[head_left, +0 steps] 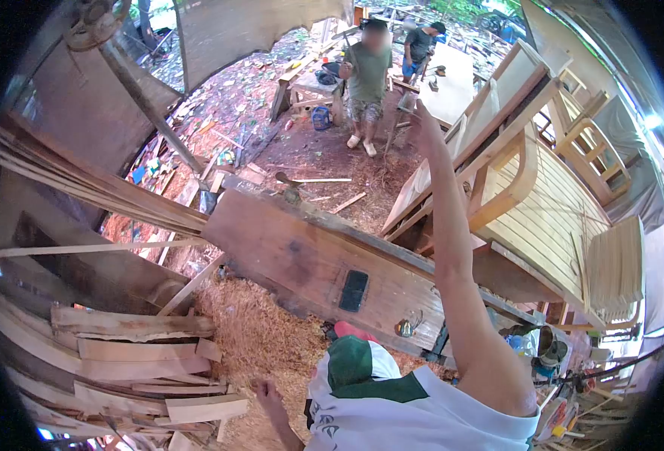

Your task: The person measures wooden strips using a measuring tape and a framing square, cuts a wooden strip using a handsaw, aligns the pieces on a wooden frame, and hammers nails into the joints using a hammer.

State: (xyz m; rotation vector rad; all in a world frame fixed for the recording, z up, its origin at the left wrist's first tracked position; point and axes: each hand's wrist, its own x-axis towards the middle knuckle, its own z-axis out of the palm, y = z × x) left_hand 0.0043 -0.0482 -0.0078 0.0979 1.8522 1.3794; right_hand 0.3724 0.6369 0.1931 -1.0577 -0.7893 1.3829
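Observation:
My right arm stretches far forward, and my right hand [428, 134] is small at the top of the view, close to the edge of a wooden frame [490, 131]. A grey cylindrical piece [408, 102] shows just beside its fingers; whether the hand holds it I cannot tell. My left hand [268, 392] is low, beside my body, with curled fingers over the shavings-covered ground. Nothing shows in it. Between my hands lies a long wooden workbench [294, 248] bearing a black phone [354, 291] and a small round object [405, 328].
Stacked boards [136, 353] lie at lower left. A slatted wooden furniture piece [535, 203] stands at right. Ahead, a person [368, 75] stands facing this way and another person [421, 49] is near a white panel [452, 83]. Wood shavings [249, 323] cover the floor.

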